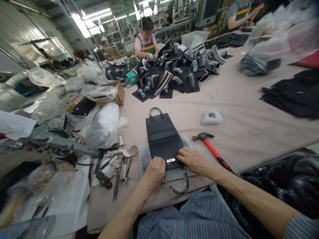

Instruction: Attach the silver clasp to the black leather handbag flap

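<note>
A black leather bag piece [163,136] with a loop handle at each end lies unfolded on a grey work pad [145,156] in front of me. A small metal clasp [170,161] sits at its near edge. My left hand [155,171] presses down on the near left corner with the fingers curled, just left of the clasp. My right hand [193,161] rests on the near right corner, fingers bent and pinching the edge beside the clasp.
A red-handled hammer [211,147] lies right of the pad, a white block [211,117] beyond it. Pliers and small tools [117,172] lie at left among plastic bags. Piles of black bag parts [174,73] cover the far table, where another person [146,39] works.
</note>
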Motion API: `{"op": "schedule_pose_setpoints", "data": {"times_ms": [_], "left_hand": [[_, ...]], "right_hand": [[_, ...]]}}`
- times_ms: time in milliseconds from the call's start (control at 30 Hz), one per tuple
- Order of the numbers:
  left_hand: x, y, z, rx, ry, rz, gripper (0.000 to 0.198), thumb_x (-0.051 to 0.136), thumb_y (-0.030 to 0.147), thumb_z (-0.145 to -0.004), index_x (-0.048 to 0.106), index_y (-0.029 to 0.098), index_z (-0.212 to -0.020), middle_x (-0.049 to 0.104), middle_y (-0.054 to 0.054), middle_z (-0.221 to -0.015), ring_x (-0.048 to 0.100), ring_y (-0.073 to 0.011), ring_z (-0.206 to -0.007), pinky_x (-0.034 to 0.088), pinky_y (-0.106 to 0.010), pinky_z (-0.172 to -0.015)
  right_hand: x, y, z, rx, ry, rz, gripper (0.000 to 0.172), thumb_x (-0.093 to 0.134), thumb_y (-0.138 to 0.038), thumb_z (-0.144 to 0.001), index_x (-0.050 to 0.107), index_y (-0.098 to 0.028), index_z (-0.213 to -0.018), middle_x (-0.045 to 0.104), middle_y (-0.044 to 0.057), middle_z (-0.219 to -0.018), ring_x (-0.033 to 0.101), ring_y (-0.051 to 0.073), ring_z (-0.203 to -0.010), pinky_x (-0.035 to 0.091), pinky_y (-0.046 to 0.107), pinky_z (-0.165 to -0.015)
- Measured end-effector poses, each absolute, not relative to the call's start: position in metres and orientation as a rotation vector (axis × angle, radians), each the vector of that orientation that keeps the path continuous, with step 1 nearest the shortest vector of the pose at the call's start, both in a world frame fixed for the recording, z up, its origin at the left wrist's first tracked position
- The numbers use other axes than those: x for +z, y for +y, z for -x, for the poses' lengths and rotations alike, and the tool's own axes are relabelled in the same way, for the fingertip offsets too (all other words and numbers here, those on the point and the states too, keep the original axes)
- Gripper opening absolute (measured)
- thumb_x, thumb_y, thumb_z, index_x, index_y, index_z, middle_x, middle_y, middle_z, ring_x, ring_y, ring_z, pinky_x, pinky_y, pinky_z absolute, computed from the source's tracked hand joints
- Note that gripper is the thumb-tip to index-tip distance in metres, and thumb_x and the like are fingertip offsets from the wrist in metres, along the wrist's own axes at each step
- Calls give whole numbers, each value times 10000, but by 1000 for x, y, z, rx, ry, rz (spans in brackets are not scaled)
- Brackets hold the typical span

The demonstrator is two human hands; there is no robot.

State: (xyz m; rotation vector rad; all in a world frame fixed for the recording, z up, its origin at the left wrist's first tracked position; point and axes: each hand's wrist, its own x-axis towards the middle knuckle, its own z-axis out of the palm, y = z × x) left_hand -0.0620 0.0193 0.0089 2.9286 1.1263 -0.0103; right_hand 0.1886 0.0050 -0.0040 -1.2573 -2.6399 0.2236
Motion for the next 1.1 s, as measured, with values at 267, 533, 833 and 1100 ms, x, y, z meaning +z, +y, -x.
{"op": "schedule_pose_setpoints", "data": {"times_ms": [267, 533, 833, 1100], "left_hand": [[5, 16, 66, 28, 1138, -2942, 207, 436, 27, -917, 608, 130, -966, 581, -124, -952, 526, -284, -894, 476, -387, -775], [1, 25, 79, 385, 1167, -2633, 216, 477, 57, -920, 626, 141, -1051, 657, -113, -1011, 597, -260, -984, 525, -395, -885], [0, -22, 147, 753, 1723, -2206, 210, 490, 91, -929, 685, 170, -936, 700, -76, -907, 656, -208, -912, 522, -323, -832], [20, -29, 260, 258, 2434, -1535, 146, 606, 201, -896, 743, 156, -917, 759, -85, -885, 697, -207, -865, 465, -280, -771]], "right_hand": [[-3, 7, -183, 172, -2698, 1233, 190, 447, -50, -900, 604, -151, -933, 570, 101, -968, 458, 228, -877, 408, 354, -798], [-8, 6, -191, 399, -2456, 1289, 304, 441, -29, -869, 631, -146, -1075, 587, 103, -1011, 499, 226, -934, 465, 368, -827], [-62, -10, -190, 384, -2053, 1254, 271, 455, -229, -975, 678, -221, -1129, 640, 110, -1165, 603, 256, -1072, 526, 446, -932], [-69, -17, -189, 298, -2027, 1264, 264, 477, -243, -949, 640, -232, -1157, 638, 116, -1201, 625, 320, -1086, 525, 507, -950]]}}
